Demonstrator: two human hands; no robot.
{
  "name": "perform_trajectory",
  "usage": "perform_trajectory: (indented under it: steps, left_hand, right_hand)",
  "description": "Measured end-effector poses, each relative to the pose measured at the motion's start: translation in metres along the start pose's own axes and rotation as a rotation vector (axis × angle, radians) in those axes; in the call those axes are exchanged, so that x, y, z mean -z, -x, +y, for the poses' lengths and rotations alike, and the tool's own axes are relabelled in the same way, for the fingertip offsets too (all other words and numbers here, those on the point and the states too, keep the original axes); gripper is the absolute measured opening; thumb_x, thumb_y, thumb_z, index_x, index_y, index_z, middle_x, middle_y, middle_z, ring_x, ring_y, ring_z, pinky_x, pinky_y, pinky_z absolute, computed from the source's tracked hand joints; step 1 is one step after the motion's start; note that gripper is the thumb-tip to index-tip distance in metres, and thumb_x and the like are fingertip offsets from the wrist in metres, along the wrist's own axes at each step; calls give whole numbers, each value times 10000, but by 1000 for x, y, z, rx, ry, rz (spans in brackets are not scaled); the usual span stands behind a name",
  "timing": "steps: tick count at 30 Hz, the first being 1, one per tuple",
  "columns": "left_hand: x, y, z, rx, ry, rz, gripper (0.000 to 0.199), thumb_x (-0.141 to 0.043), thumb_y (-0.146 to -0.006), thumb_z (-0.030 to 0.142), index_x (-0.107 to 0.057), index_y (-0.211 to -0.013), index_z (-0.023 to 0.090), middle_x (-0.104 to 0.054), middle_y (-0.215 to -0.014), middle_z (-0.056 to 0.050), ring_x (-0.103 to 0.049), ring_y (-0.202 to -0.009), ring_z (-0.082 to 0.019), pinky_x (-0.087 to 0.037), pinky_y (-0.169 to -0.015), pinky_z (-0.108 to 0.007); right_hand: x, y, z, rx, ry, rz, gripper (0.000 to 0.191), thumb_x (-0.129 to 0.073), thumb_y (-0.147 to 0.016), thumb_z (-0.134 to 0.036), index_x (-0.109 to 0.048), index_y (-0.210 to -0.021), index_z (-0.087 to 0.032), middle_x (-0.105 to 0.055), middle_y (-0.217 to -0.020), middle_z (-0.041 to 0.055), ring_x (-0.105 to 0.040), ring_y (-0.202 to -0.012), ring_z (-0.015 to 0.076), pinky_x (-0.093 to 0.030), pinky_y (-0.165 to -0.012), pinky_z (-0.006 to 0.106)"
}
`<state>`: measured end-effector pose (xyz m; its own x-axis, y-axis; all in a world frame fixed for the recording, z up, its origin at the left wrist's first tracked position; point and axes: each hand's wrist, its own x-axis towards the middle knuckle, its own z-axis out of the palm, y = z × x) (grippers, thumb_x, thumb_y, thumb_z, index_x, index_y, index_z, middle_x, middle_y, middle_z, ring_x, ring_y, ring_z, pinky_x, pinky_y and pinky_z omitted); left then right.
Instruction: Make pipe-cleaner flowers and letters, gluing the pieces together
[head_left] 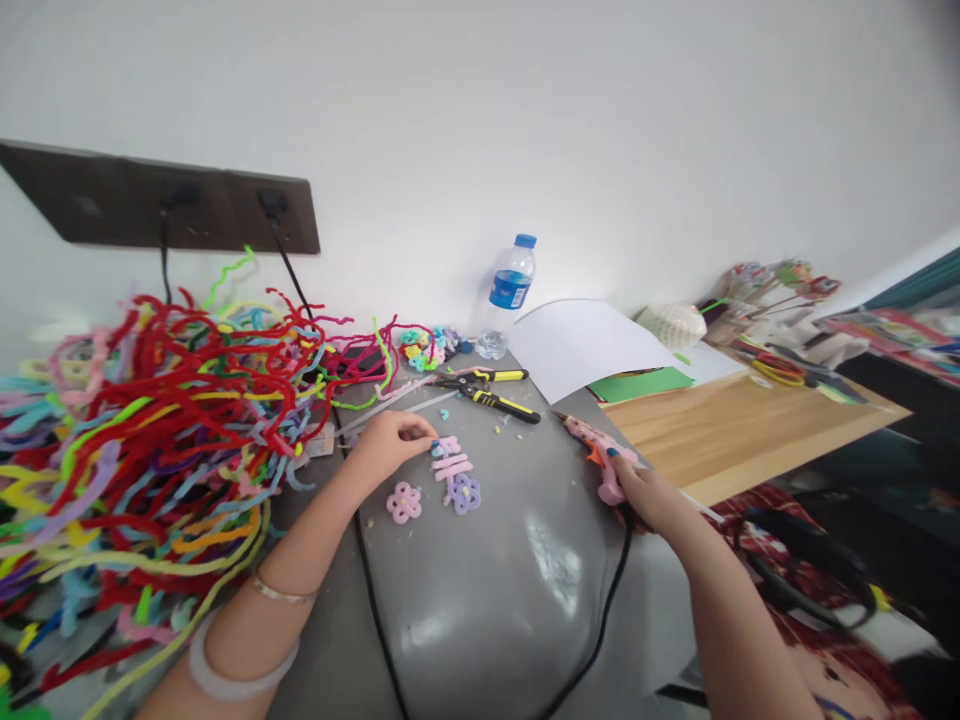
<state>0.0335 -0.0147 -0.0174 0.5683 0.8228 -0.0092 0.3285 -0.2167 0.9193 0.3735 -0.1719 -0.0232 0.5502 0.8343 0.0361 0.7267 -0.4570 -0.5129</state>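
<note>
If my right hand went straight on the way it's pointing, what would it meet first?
Probably the pliers, with the pink glue gun in your right hand leading, though depth is unclear.

Fuzzy chenille flowers (466, 494), glossy tabletop (480, 580)

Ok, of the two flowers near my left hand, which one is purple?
The purple flower is the right-hand one, beside the pink strips; the other flower is pink and lies further left.
</note>
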Motion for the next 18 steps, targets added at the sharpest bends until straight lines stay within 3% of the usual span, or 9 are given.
perform_trajectory:
  steps: [3, 6, 10, 13, 16, 18]
  left_hand:
    - [0, 0, -1, 1, 6, 2, 133, -653, -686, 244, -750, -719, 160, -716, -671, -18, -581, -627, -146, -417, -607, -241]
    - [0, -1, -3, -2, 21, 3, 142, -648, -684, 252, -750, -717, 158, -721, -679, -24, -581, -626, -147, -418, -603, -242]
    - [0, -2, -5, 1, 11, -3, 169, -643, -685, 275, -752, -727, 153, -718, -666, -28, -570, -611, -147, -415, -592, -244]
    - [0, -2, -5, 7, 2, -2, 181, -637, -685, 285, -750, -735, 152, -720, -668, -31, -577, -615, -152, -422, -593, -247]
    - [1, -1, -4, 5, 0, 1, 177, -641, -688, 292, -744, -733, 156, -723, -677, -32, -591, -626, -158, -435, -607, -254]
    - [1, 0, -3, -3, 0, 3, 179, -644, -695, 300, -741, -731, 154, -722, -677, -33, -596, -631, -159, -440, -615, -257]
  right_hand:
    - [2, -2, 6, -27, 40, -39, 390, -533, -845, -524, -693, -645, -231, -431, -311, 4, -493, -367, 208, -374, -476, 315]
    - [9, 7, 4, -73, 83, -54, 406, -525, -829, -520, -647, -567, -235, -520, -383, 37, -546, -430, 232, -375, -487, 318]
    - [13, 33, -26, -130, 93, 53, 424, -481, -830, -553, -549, -559, -235, -596, -505, 52, -574, -504, 238, -366, -486, 307]
    - [-6, 58, -70, 112, -118, 112, 272, -523, -834, -459, -561, -695, -228, -592, -566, 10, -549, -516, 188, -392, -522, 283]
    - [-41, 76, -113, 366, -257, 39, 130, -542, -858, -311, -627, -828, -218, -564, -617, -10, -516, -533, 161, -395, -531, 260]
    - [-64, 84, -131, 454, -304, 56, 111, -564, -862, -246, -660, -909, -219, -576, -717, 4, -524, -582, 159, -427, -573, 263]
